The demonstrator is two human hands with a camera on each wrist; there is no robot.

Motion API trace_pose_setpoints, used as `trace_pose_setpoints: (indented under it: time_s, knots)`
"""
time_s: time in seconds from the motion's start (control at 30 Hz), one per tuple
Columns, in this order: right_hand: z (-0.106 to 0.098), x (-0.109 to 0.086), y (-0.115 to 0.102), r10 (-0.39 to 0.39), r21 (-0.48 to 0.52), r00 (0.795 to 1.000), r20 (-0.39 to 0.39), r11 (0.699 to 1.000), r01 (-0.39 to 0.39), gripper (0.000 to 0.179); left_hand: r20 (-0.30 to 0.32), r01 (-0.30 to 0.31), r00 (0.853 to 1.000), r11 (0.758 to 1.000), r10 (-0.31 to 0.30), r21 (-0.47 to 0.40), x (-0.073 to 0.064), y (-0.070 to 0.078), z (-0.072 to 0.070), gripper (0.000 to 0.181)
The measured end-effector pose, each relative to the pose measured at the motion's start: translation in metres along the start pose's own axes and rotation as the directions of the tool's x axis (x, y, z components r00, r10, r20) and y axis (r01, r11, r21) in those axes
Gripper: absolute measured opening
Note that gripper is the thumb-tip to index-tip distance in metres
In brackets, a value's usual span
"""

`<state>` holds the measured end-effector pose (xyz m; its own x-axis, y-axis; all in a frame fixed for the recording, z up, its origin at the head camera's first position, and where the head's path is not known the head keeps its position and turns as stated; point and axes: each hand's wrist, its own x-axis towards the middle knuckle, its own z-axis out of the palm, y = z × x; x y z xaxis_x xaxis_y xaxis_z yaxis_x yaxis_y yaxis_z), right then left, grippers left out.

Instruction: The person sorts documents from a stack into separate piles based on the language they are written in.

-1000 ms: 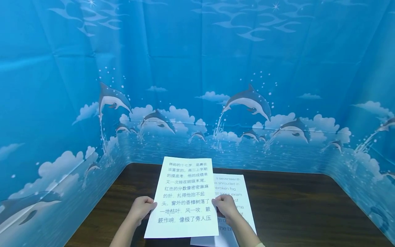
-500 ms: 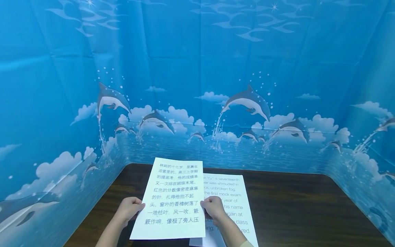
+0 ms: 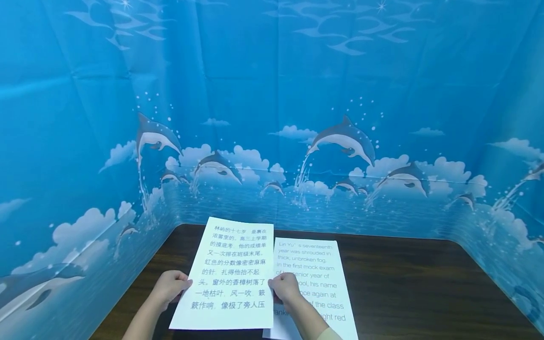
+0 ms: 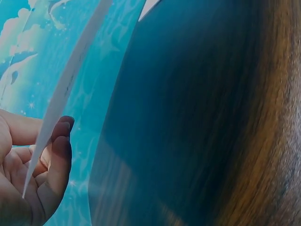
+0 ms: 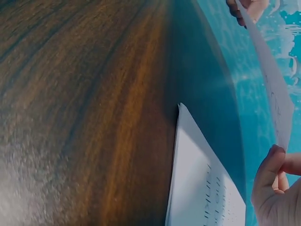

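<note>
One Chinese sheet (image 3: 229, 274), held up left of the English sheet (image 3: 318, 276); left hand (image 3: 170, 288) pinches its left edge, right hand (image 3: 286, 286) its right edge. Just shifted left, so both texts show: English sheet opens "Lin Yu's seventeenth year", lower lines part-blocked by right hand; Chinese opens "林屿的十七岁".

Dark-printed white sheets (image 3: 229, 276), brown wood-grained table (image 3: 408, 283), blue backdrop (image 3: 242, 94) with grey-white dolphins (image 3: 344, 138) and white clouds (image 3: 248, 158)
</note>
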<state>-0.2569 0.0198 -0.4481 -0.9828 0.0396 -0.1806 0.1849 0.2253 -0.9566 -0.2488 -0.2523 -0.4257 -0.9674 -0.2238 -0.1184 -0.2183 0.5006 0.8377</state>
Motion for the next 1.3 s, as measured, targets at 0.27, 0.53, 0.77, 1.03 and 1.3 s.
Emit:
trace_pose_setpoints:
  time_s: [0.27,0.53,0.77,1.03,1.3]
  knots:
    - [0.010,0.003,0.004,0.041,-0.012,0.999,-0.009,0.999,-0.041,0.009,0.000,-0.012,1.000,1.000,0.012,0.028,0.002,-0.004,-0.004,0.009]
    - [0.016,0.005,0.004,0.087,-0.018,0.995,-0.043,0.996,-0.088,0.008,0.002,0.018,1.000,0.998,-0.019,0.067,0.009,-0.006,-0.004,0.008]
    - [0.020,0.008,0.009,0.106,0.009,0.994,-0.009,0.994,-0.106,0.008,0.006,0.061,0.998,0.995,-0.062,0.081,0.013,-0.015,-0.004,0.009]
    - [0.027,0.010,0.012,0.119,-0.038,0.992,-0.051,0.992,-0.121,0.009,0.010,0.055,0.998,0.993,-0.056,0.100,0.018,-0.022,-0.001,0.008]
    - [0.030,0.012,0.015,0.103,-0.042,0.993,-0.063,0.993,-0.106,0.009,-0.004,0.080,0.997,0.987,-0.080,0.140,0.026,-0.030,0.003,0.007]
